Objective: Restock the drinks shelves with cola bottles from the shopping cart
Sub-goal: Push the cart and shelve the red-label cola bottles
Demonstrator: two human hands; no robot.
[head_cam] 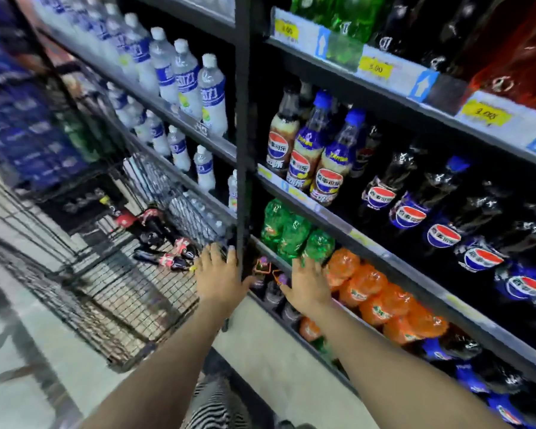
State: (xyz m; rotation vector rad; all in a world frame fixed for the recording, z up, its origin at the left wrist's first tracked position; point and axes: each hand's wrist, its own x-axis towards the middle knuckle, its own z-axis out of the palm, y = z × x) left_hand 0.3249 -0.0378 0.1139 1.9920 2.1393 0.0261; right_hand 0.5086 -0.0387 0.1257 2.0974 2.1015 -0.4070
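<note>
Restock partway: several cola bottles [167,260] lie in cart [130,305], shelves [369,240] look well filled; left hand [218,278] and right hand [308,284] both empty, fingers spread.

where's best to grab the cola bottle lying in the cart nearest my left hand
Wrap the left hand round the cola bottle at its red-labelled middle, coming down from above. It lies on its side on the mesh floor of the cart, so the round body faces up. Blur hides which end is the neck.
</note>
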